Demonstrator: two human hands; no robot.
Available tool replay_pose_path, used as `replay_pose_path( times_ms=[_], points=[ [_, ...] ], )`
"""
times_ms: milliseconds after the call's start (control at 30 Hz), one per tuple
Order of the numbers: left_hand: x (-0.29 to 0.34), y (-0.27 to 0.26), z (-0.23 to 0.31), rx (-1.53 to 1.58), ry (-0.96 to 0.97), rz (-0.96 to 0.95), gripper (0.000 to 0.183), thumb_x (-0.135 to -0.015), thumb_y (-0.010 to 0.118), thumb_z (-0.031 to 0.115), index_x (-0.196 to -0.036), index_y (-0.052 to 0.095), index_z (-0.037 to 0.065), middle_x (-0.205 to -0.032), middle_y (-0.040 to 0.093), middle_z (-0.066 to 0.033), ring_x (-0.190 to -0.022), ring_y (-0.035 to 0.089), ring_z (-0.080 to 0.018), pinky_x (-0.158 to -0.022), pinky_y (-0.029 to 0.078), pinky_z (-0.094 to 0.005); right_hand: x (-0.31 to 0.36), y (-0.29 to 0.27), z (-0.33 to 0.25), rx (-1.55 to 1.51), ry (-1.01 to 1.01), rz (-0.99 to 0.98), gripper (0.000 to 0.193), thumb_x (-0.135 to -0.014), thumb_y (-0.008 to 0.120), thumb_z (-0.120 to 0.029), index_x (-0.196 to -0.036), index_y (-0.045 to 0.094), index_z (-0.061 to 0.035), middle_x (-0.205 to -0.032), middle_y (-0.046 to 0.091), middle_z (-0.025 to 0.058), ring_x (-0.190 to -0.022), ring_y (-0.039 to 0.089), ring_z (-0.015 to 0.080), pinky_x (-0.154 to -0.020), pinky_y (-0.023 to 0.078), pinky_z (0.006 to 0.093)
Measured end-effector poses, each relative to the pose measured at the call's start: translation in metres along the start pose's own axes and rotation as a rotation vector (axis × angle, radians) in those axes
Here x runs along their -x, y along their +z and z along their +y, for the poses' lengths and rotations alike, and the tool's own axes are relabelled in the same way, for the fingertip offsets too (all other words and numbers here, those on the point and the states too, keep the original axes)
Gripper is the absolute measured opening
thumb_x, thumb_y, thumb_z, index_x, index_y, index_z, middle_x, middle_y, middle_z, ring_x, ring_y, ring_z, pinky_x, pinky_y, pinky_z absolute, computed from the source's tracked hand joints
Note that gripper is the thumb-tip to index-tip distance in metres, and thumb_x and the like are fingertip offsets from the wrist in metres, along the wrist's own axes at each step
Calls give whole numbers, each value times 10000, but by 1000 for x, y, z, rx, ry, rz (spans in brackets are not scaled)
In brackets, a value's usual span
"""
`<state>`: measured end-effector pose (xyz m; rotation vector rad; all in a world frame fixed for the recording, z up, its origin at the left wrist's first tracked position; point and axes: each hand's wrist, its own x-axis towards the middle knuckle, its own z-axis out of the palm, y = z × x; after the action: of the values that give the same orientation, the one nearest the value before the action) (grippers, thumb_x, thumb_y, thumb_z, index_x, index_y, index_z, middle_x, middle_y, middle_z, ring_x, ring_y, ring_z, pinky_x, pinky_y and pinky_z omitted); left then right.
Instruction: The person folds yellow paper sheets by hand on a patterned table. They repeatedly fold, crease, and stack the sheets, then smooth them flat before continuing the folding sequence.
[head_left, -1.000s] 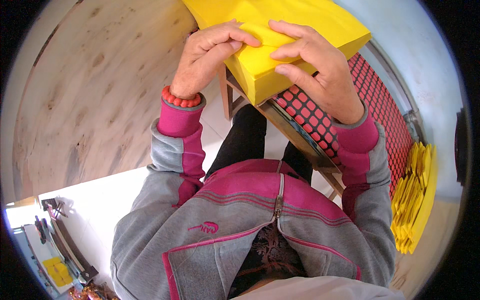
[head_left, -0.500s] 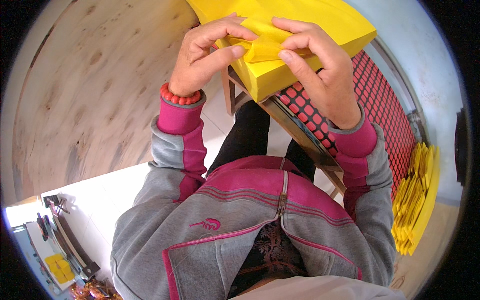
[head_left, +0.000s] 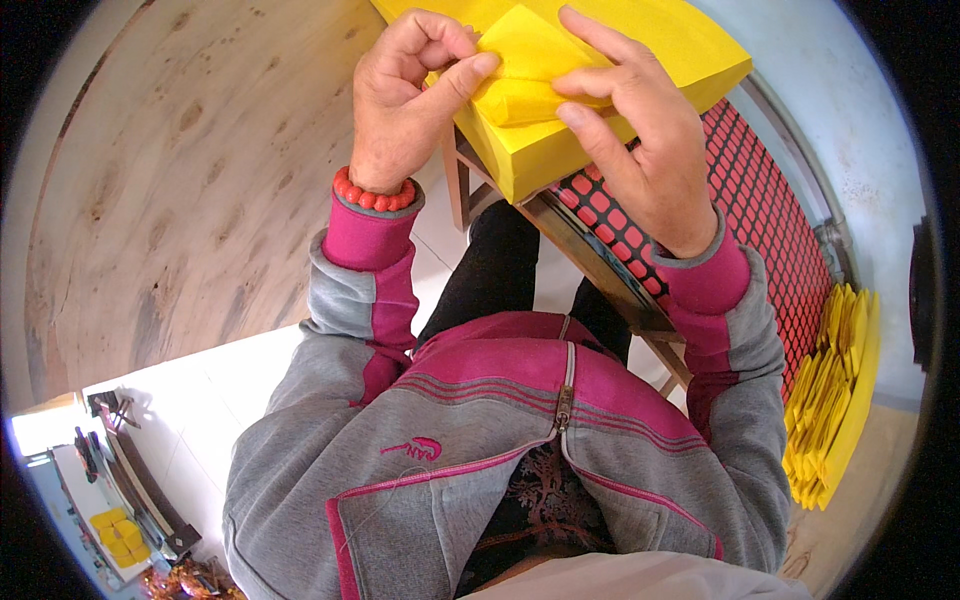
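Note:
A small folded yellow sheet, cloth-like, has a pointed flap standing up and a thick fold along its near edge. It lies over a thick yellow stack with a sharp near corner. My left hand pinches the folded sheet's left edge between thumb and forefinger; a red bead bracelet circles that wrist. Spread fingers of my right hand rest against the sheet's right end, with the forefinger raised. What lies under the right fingers is partly hidden.
A red-and-black patterned surface on a wooden frame holds the stack. Several yellow folded pieces stand bunched at the right, near a pale wall. A large wooden board fills the left side.
My left hand has drawn up and now pinches the sheet's edge. The sheet's flap has risen to a point, and my right fingers have spread wider.

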<state>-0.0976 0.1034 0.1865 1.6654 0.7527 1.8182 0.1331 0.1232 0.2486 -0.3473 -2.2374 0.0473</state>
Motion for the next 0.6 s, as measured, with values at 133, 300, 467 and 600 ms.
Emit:
replay_pose_path(
  times_ms=[133,300,467,600],
  points=[
    [0,-6,-1,-30,-2,-42,65,-974,588,-11,-1033,596,15,-1072,693,-79,-1026,646,-139,-902,503,-272,2,7,5,7,-27,7,92,-916,661,-74,-970,636,-4,-1261,653,203,-1103,651,317,-933,499,353],
    [-2,-11,6,1,65,-160,123,-917,615,22,-1012,690,2,-1012,703,-38,-1003,634,-127,-1100,402,-354,6,13,5,-95,49,69,100,-880,679,-69,-946,635,-10,-1209,667,203,-1051,655,356,-896,511,381],
    [-5,-14,2,-58,148,-221,113,-885,645,38,-979,705,21,-987,706,-38,-1008,641,-144,-1142,367,-388,8,14,2,-152,96,76,90,-884,674,-58,-945,633,-6,-1190,669,204,-1037,659,352,-889,512,374],
    [-3,-14,1,-104,155,-207,91,-890,684,43,-978,707,28,-975,704,-22,-1004,641,-141,-1112,396,-375,7,14,0,-171,113,79,94,-887,675,-57,-950,629,-5,-1177,671,202,-1032,664,342,-880,514,364]
  ],
)
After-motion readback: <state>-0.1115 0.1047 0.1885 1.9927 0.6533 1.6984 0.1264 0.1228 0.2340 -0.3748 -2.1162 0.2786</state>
